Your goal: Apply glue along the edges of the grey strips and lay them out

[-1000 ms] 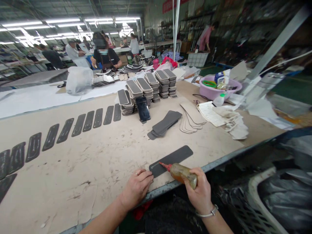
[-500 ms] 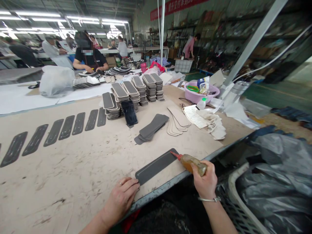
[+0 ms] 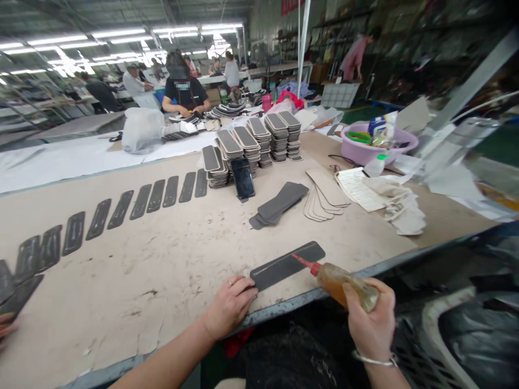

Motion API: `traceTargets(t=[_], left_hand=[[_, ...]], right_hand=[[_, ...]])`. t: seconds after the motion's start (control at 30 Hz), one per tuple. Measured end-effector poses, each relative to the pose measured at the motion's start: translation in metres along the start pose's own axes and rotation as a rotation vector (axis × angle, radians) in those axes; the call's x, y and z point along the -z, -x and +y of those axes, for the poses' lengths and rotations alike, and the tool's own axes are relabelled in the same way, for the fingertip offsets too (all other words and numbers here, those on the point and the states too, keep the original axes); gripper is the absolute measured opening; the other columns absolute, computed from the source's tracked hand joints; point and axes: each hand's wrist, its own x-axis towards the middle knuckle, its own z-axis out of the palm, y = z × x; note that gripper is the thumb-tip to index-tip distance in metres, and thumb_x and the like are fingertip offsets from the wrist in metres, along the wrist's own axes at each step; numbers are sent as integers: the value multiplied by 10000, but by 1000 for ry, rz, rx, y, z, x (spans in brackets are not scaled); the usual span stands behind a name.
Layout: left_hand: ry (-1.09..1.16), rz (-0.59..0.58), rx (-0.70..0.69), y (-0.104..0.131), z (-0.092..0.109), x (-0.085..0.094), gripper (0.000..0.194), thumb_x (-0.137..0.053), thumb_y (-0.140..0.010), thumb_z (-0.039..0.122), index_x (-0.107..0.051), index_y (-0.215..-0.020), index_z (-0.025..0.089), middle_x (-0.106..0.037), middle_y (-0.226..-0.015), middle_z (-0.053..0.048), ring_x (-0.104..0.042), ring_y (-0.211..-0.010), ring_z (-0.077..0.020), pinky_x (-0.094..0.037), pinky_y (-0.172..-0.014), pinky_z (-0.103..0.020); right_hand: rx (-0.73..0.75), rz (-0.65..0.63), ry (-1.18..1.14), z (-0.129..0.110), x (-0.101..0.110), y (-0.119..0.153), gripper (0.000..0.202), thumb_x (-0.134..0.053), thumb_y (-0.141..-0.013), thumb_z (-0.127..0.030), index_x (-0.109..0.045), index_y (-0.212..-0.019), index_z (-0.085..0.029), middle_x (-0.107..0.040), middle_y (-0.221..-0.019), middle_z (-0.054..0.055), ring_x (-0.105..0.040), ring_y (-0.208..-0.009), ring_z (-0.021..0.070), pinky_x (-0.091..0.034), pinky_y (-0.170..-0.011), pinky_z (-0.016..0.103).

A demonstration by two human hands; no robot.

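Note:
A dark rounded strip (image 3: pixel 284 268) lies near the table's front edge, with a thin wet line along it. My left hand (image 3: pixel 231 303) presses its curled fingers on the strip's left end. In my right hand (image 3: pixel 371 313) is a glue bottle (image 3: pixel 340 283) of amber liquid, tilted so its red nozzle tip is over the strip's right part. Behind the strip lie loose dark pieces (image 3: pixel 279 204) and fanned pale pieces (image 3: pixel 324 197). A row of dark strips with wet lines (image 3: pixel 156 195) runs to the left.
Stacks of strips (image 3: pixel 245 139) and a phone (image 3: pixel 243 178) stand farther back. At the right are a purple basin (image 3: pixel 379 146), papers (image 3: pixel 359 189) and a cloth (image 3: pixel 401 205). Another person's hand (image 3: pixel 6 327) is at the left edge; a person (image 3: pixel 186 89) works across the table.
The view has turned left, so things appear farther right. The nozzle has moved from the strip's right end toward its middle. Another person's hand has come into view at the left edge.

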Motion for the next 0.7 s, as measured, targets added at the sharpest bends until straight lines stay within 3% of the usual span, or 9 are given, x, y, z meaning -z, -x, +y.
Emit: traceTargets(t=[0.17,0.37,0.7], left_hand=[[9,7,0,-3,3,3,224,-460,-904,146,-649,-1022,160,-605,-1009,-87,-548,-914,-179,-521,-833,-339],[52,10,-46,-5,3,4,228,-444,-903,114,-645,-1005,148,-640,-992,-75,-565,-920,-163,-507,-853,-326],[31,-4,-47,-5,3,5,265,-407,-922,139,-650,-1028,146,-647,-972,-86,-577,-887,-167,-518,-839,-347]], right_hand=[[165,-251,-97,-24,-17,33,294,-638,-845,-422,-525,-1006,-203,-541,-887,24,-544,-736,177,-456,-646,281],[263,-328,-147,-39,-33,40,214,-601,-883,-350,-504,-1004,-203,-536,-879,23,-549,-761,171,-481,-679,284],[310,-385,-130,-34,-12,52,186,-594,-886,-297,-495,-1017,-209,-534,-918,44,-552,-804,189,-493,-699,308]])
